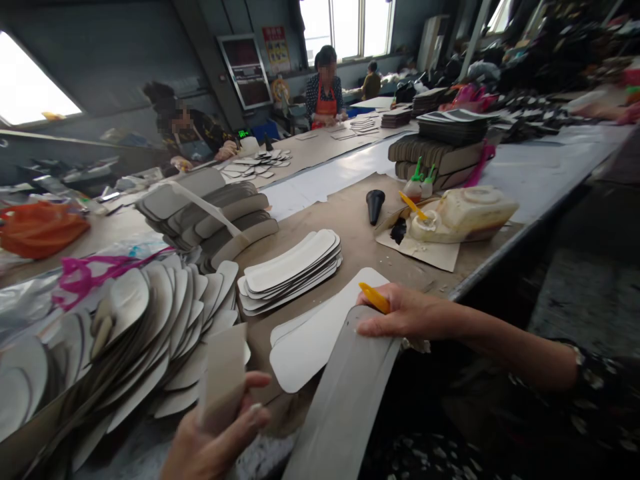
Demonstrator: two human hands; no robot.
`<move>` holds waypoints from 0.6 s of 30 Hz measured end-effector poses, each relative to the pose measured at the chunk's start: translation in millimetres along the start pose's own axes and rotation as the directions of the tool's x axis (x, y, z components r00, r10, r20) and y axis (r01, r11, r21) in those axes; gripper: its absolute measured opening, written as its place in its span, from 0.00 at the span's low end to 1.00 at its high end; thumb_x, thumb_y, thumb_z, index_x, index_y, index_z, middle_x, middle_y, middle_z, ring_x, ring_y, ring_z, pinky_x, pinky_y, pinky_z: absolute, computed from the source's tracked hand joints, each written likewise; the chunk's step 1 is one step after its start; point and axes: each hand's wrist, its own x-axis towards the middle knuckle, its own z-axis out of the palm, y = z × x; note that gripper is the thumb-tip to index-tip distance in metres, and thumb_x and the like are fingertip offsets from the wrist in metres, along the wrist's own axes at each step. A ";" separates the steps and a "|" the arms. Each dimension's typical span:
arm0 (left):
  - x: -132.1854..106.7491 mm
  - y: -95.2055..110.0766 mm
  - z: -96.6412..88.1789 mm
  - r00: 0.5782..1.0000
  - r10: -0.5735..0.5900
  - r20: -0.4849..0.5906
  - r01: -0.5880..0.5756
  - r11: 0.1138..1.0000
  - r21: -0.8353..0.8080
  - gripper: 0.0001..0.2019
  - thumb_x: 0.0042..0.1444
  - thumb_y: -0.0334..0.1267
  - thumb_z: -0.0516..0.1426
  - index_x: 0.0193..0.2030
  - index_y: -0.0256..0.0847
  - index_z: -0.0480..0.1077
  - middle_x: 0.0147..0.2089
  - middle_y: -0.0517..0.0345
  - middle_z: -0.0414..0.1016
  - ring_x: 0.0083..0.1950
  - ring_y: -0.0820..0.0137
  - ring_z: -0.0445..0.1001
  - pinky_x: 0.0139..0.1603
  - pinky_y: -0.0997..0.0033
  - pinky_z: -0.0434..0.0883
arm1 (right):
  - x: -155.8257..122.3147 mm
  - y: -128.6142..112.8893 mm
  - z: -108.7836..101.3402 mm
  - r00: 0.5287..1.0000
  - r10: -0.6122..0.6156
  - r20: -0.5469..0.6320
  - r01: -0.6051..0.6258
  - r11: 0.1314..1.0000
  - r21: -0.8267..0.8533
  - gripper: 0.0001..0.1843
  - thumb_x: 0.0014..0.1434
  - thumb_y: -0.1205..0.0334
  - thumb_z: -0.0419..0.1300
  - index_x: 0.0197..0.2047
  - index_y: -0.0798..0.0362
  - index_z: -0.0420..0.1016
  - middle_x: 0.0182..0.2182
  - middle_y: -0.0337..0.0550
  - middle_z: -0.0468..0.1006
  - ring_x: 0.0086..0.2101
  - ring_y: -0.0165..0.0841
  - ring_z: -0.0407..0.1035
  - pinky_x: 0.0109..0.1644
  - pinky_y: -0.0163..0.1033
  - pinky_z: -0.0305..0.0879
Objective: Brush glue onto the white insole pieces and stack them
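Note:
My left hand [215, 443] is closed on a small grey rectangular piece [223, 373], held upright at the lower middle. My right hand [405, 313] grips a yellow tool handle [374, 298] and presses a long grey strip [345, 400] against the table edge. Under the strip lie two white shaped pieces [320, 333] on the brown paper table cover [350, 220]. A fanned heap of white and grey insole-like pieces [145, 327] lies just left of my left hand.
A stack of white pieces [293, 270] and grey strips [220, 217] sits ahead. A plastic glue jug [470, 213], a black cone [375, 203] and green-capped bottles [420, 177] stand at right. Two people work at the far table end; an orange bag [40, 227] is at left.

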 end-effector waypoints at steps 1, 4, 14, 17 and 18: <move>-0.6 11.0 10.3 0.993 0.012 0.121 -0.013 1.000 0.012 0.20 0.28 0.45 0.67 0.31 0.37 0.75 0.17 0.67 0.58 0.20 0.80 0.56 0.21 0.80 0.57 | 1.5 -4.6 3.6 0.999 -0.012 0.038 0.011 1.000 0.029 0.09 0.52 0.60 0.58 0.27 0.56 0.65 0.22 0.31 0.61 0.24 0.22 0.55 0.26 0.27 0.53; -3.7 27.3 41.6 0.913 -0.014 0.407 -0.002 0.999 0.040 0.17 0.28 0.38 0.67 0.30 0.35 0.74 0.14 0.70 0.52 0.18 0.82 0.50 0.19 0.81 0.51 | 6.2 -16.9 14.8 0.987 -0.022 0.158 -0.006 0.984 0.176 0.07 0.51 0.61 0.58 0.30 0.57 0.66 0.22 0.31 0.63 0.22 0.21 0.56 0.24 0.26 0.54; -1.9 -5.4 59.3 0.891 -0.278 0.359 0.361 0.913 -0.189 0.20 0.36 0.44 0.65 0.35 0.31 0.73 0.26 0.48 0.75 0.28 0.64 0.72 0.31 0.66 0.69 | -3.1 -7.5 29.8 0.863 -0.340 -0.374 0.232 0.924 -0.305 0.12 0.60 0.60 0.50 0.30 0.56 0.69 0.28 0.41 0.69 0.30 0.28 0.63 0.37 0.34 0.61; -1.9 -5.8 61.4 0.898 -0.268 0.349 0.366 0.895 -0.254 0.18 0.37 0.43 0.65 0.34 0.32 0.73 0.27 0.47 0.76 0.29 0.62 0.73 0.32 0.64 0.70 | -10.1 0.3 42.9 0.847 -0.391 -0.360 0.217 0.873 -0.436 0.06 0.57 0.67 0.53 0.32 0.56 0.71 0.30 0.44 0.70 0.32 0.31 0.65 0.38 0.35 0.62; -2.2 -5.5 62.7 0.903 -0.255 0.346 0.357 0.894 -0.272 0.18 0.37 0.42 0.65 0.33 0.31 0.73 0.26 0.47 0.76 0.28 0.61 0.74 0.32 0.64 0.70 | -10.6 2.0 48.1 0.843 -0.392 -0.367 0.198 0.863 -0.466 0.04 0.56 0.68 0.54 0.33 0.56 0.71 0.30 0.44 0.70 0.32 0.31 0.65 0.37 0.35 0.63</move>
